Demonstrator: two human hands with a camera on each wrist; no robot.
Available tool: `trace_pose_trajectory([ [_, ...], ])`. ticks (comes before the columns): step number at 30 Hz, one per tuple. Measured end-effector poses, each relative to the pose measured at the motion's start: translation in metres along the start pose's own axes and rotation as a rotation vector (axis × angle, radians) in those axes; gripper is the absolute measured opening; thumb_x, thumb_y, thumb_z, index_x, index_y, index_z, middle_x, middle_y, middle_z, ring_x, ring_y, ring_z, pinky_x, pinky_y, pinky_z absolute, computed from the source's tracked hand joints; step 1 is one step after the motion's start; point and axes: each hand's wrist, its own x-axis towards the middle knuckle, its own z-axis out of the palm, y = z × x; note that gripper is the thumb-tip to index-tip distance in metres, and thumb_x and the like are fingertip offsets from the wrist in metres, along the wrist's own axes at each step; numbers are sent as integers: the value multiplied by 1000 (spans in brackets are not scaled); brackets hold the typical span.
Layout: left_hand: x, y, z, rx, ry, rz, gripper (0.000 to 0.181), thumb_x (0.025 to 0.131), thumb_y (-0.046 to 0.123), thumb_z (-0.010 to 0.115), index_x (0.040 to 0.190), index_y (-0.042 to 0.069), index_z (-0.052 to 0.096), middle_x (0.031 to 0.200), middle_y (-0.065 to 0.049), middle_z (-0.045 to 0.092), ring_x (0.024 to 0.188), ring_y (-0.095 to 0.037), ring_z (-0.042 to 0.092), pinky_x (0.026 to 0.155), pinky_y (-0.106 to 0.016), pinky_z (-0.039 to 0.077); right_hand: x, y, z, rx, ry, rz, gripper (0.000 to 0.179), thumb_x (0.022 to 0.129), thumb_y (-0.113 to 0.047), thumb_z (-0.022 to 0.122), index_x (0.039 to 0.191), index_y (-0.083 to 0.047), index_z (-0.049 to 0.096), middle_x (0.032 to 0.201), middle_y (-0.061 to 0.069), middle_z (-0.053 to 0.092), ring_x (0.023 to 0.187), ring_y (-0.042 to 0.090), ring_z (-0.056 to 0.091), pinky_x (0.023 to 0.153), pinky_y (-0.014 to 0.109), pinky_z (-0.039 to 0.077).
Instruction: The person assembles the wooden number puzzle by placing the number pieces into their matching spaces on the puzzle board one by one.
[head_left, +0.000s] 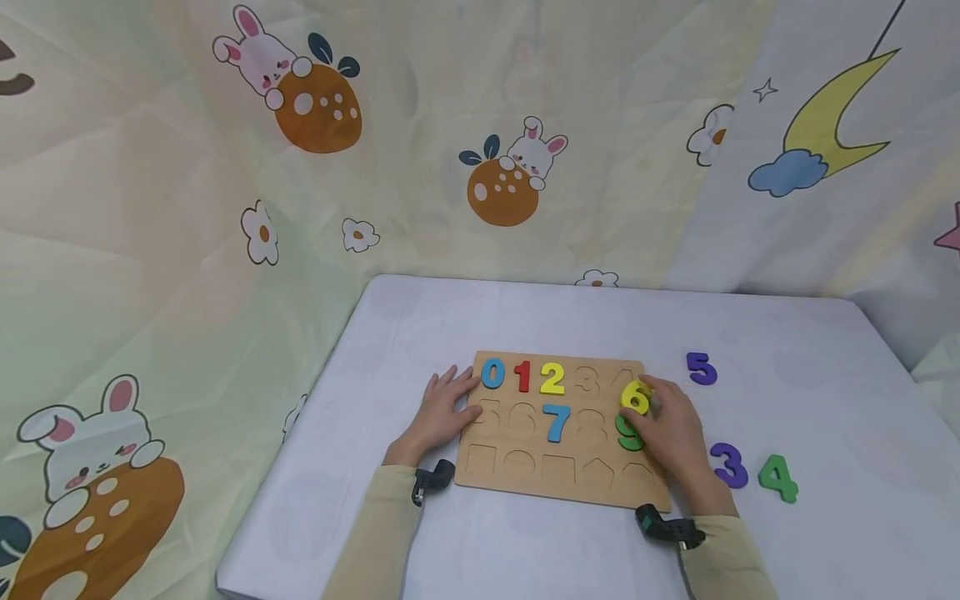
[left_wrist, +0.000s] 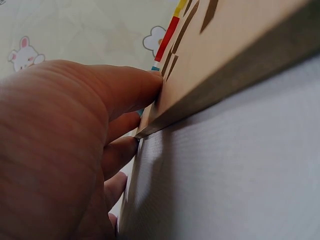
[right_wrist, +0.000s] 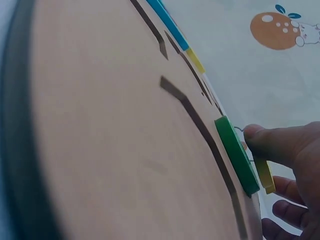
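- One yellow 6 [right_wrist: 265, 175], pinched between thumb and fingers of my right hand [head_left: 675, 427]; it lies just left of my palm, over the right end of the wooden board [head_left: 517, 440], long axis running roughly away from me.
- One green 9 [right_wrist: 237, 156], on the board by my right thumb, nearer my body than the 6 — touching it or not, I cannot tell.
- One vacant round-topped recess [head_left: 522, 417], middle row, left of my right hand past the blue 7 [head_left: 558, 423] — nearer my left hand [head_left: 440, 412]. I judge this leftward line the one that counts.
- Left hand: fingers spread at the board's left edge, thumb on its face.
- Loose, right of my right hand: purple 5 [head_left: 702, 369], farther forward; purple 3 [head_left: 732, 464], just beside the wrist; green 4 [head_left: 777, 477], beyond the 3.
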Motion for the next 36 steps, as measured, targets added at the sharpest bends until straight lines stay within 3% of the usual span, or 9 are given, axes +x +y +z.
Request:
trace_pose_trajectory([
  [16, 2, 0, 0, 1, -2, -6, 56, 92, 33, 66, 143, 15, 51, 156, 0, 36, 150, -23, 15, 123, -45, -2, -5, -19, 18, -1, -46, -93, 64, 82, -23, 78, 138, -7, 51, 139, 19, 50, 125, 40, 44, 104, 62, 40],
  [29, 2, -3, 2, 4, 5, 1, 52, 94, 30, 63, 142, 15, 52, 155, -1, 37, 149, -23, 16, 123, -45, -1, -20, -44, 43, -14, -81, -234, 63, 78, -28, 83, 133, -10, 57, 133, 11, 58, 127, 34, 48, 105, 57, 42],
  [36, 2, -4, 2, 9, 12, 9, 51, 95, 29, 62, 142, 14, 52, 155, -2, 37, 149, -24, 17, 123, -46, 0, -24, -56, 45, 2, -123, -245, 62, 79, -29, 83, 132, -11, 58, 135, 10, 57, 130, 34, 46, 106, 57, 42],
])
